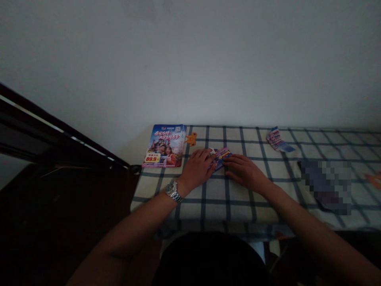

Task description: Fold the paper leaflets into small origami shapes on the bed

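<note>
Left grip and right grip flank 1 leaflet (purple-blue).

Left arm: reaching forward from lower left; wrist bare-skinned near hand | left hand: palm down, fingers angled right | right arm: reaching in from lower right | right hand: palm down, fingers pointing left, slightly spread | hands near, apart

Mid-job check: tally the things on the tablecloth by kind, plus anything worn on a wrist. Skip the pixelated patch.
Flyer stack: 1 (sheets not countable)
Smaller papers, the middle paper and the far paper: 2
Orange figure: 1
Watch: 1
Total: 5
</note>
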Tool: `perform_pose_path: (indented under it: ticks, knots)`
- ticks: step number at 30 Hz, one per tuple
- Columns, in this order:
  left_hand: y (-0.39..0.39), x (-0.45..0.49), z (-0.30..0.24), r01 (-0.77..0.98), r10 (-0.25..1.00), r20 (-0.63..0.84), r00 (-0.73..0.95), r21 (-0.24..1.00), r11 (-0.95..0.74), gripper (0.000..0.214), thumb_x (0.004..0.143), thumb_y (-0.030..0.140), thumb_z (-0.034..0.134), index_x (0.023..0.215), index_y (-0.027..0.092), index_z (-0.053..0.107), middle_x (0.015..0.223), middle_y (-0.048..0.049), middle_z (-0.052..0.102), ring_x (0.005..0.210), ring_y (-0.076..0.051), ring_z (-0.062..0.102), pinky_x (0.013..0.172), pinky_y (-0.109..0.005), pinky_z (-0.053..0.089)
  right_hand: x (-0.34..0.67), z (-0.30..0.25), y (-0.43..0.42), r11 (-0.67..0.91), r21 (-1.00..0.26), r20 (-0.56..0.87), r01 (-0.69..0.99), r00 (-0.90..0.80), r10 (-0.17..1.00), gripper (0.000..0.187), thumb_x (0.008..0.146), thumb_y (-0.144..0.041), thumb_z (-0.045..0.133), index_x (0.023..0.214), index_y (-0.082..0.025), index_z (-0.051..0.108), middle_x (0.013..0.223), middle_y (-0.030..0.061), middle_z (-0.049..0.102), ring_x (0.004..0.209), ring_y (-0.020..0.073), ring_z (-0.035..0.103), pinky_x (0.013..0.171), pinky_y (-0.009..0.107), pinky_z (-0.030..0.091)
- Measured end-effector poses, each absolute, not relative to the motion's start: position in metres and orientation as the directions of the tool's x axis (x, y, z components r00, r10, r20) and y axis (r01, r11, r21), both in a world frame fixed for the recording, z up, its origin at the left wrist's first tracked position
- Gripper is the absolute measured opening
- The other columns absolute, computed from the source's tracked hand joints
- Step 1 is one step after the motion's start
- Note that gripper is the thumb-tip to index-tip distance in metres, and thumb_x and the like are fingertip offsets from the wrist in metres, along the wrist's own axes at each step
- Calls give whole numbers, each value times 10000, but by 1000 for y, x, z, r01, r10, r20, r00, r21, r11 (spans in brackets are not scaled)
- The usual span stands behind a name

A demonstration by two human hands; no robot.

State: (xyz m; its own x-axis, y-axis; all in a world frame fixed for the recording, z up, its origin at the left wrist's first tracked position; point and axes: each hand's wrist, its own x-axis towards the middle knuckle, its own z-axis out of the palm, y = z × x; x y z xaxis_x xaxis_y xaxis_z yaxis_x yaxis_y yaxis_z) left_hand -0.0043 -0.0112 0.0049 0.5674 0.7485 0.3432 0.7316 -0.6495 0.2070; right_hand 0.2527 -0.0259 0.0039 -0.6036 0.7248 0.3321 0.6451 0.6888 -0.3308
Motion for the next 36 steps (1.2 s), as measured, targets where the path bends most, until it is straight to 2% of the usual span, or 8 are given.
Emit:
perform_pose_path:
  ticks: [4,11,17,24,27,36]
  knots:
    - [-9,-7,4,707,733,328,596,218,-672,421,1067,390,507,1428,182,569,1446,-107,594,1311,-284,562,1197,-480,413,250,7,-25,706,-352,349,615,-613,709,300,988,-322,653,1278,-264,707,1318,85,728,1301,298,633,1112,549,530]
    - [-3,-13,0,656,707,321,630,266,-706,508,1022,411,603,1482,210,527,1504,-97,566,1402,-264,523,1288,-506,295,249,5,-9,681,-373,370,631,-572,732,355,985,-297,663,1340,-286,680,1347,96,715,1256,304,664,1079,552,556]
    - [-3,-15,0,644,698,320,640,271,-715,508,1034,399,584,1503,218,507,1518,-101,550,1417,-264,513,1291,-515,287,246,-4,-2,675,-379,367,633,-567,738,324,1006,-316,638,1322,-279,697,1314,95,729,1205,289,689,1055,515,581]
    - [-4,-17,6,629,688,291,665,278,-726,554,1003,431,644,1511,256,509,1461,-90,583,1342,-277,546,1167,-486,452,249,0,3,703,-353,357,617,-606,711,292,982,-342,671,1256,-266,741,1285,112,730,1168,307,690,1012,520,590]
    - [-3,-18,6,625,686,273,675,283,-728,546,1001,458,645,1495,259,528,1470,-91,587,1321,-278,568,1132,-486,481,250,1,5,713,-351,347,607,-623,701,321,968,-355,691,1276,-271,727,1291,106,722,1168,306,683,1006,519,586]
    - [-2,-15,3,636,700,322,637,292,-714,373,1046,356,566,1387,216,623,1405,-65,657,1226,-245,632,1087,-444,520,251,-5,4,716,-365,379,595,-608,698,351,962,-375,698,1297,-272,703,1301,110,715,1184,312,672,1017,524,572]
